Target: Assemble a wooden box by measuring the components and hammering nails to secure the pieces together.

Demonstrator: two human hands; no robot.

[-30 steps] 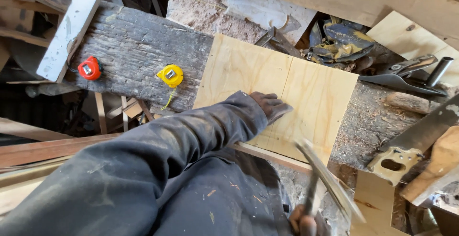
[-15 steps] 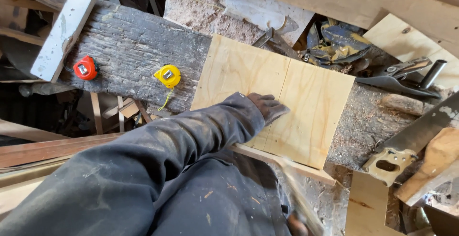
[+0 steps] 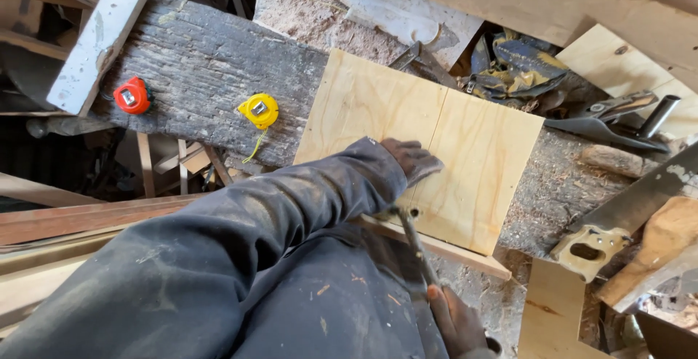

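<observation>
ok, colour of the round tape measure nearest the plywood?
Yellow round tape measure; head view.

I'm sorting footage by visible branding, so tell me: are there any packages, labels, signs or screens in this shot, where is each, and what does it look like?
No packages, signs or screens show.
Red tape measure: on the dark plank at left, round, with a small pale square label on its face.
Yellow tape measure: on the same plank, nearer the plywood board, round, with a small pale square label and a yellow cord hanging down.

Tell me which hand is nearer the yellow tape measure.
Left. The left hand rests on the plywood panel, right of the yellow tape measure. The right hand is lower, gripping a hammer.
</observation>
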